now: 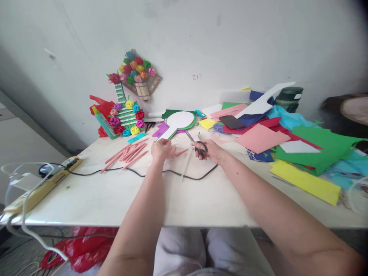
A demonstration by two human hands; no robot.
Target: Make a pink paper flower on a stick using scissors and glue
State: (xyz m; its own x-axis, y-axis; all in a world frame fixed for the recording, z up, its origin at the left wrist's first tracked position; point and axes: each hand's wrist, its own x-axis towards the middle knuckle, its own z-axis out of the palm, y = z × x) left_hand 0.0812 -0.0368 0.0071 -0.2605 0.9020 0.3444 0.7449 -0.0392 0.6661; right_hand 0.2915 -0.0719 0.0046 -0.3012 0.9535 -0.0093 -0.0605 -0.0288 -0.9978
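A white paddle-shaped cutout (180, 120) lies over green paper (193, 123) whose edge shows around it. My left hand (161, 148) is closed at the lower end of the cutout's narrow handle, with the fingertips pinched there. In my right hand (208, 150) is a pair of scissors (201, 148) with dark handles. Their blades point up and left, close to the green paper's lower right edge. Between my hands lie short pink pieces (181, 152). A small white object, perhaps a glue gun, sits just behind the scissors, too blurred to be sure.
Pink rolled sticks (132, 154) lie left, beside a black cable (140, 174) crossing the table. A power strip (43, 188) sits at the left edge. Behind stand a flower-trimmed guitar shape (126, 111) and a glue bottle (105, 124). Coloured sheets (316, 147) and a phone (232, 122) lie right.
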